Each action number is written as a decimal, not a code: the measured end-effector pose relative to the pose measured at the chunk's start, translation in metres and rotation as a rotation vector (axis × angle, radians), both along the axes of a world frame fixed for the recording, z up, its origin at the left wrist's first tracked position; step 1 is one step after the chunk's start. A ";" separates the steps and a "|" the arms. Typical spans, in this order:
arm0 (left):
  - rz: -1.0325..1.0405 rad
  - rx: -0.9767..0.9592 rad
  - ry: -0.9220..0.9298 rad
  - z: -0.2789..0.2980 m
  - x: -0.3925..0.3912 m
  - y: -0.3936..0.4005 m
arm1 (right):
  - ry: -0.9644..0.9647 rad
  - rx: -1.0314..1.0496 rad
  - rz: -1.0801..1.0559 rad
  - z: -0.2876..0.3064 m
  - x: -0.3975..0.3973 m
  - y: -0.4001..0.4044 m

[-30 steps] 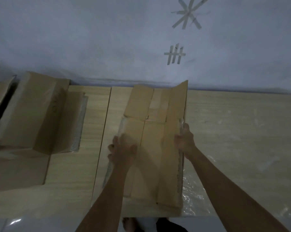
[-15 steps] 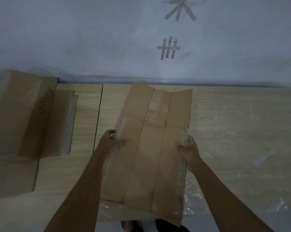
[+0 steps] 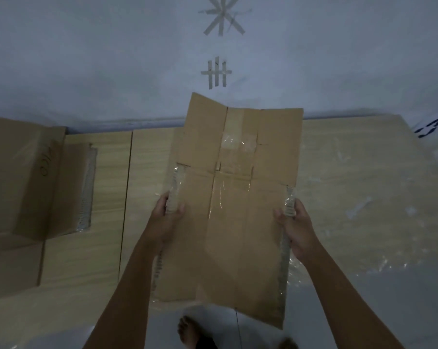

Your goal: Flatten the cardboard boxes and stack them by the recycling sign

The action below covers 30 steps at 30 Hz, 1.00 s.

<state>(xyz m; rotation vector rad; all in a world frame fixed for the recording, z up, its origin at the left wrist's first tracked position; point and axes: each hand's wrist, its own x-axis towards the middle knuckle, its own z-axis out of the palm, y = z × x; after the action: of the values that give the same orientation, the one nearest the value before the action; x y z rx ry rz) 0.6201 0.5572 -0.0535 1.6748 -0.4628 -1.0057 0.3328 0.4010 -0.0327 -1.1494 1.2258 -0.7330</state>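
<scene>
A flattened brown cardboard box (image 3: 235, 222) with clear tape down its middle is held above the wooden table (image 3: 351, 197), its far flaps raised toward the wall. My left hand (image 3: 166, 217) grips its left edge, thumb on top. My right hand (image 3: 297, 224) grips the right edge the same way. Bubble wrap lines both side edges of the box. Its near end hangs past the table's front edge.
More cardboard (image 3: 26, 182), with handwriting on it, lies at the left on a second table (image 3: 107, 197). Tape marks (image 3: 216, 73) are stuck on the wall behind. Crumpled clear plastic (image 3: 313, 268) lies on the table at the right. My bare feet (image 3: 187, 331) show below.
The flattened box has been lifted off the table and tilted up toward me. Both hands slid to its side edges and now grip them.
</scene>
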 end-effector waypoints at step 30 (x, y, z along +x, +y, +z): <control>-0.045 -0.313 -0.149 0.096 -0.627 -0.352 | 0.177 -0.321 -0.325 0.110 -0.598 -0.258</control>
<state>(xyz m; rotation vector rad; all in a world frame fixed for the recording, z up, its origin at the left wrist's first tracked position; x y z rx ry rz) -0.0065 0.2055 0.0426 1.4665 -0.7209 -0.7971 -0.2655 0.1434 0.0769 -1.3119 1.5028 -1.1222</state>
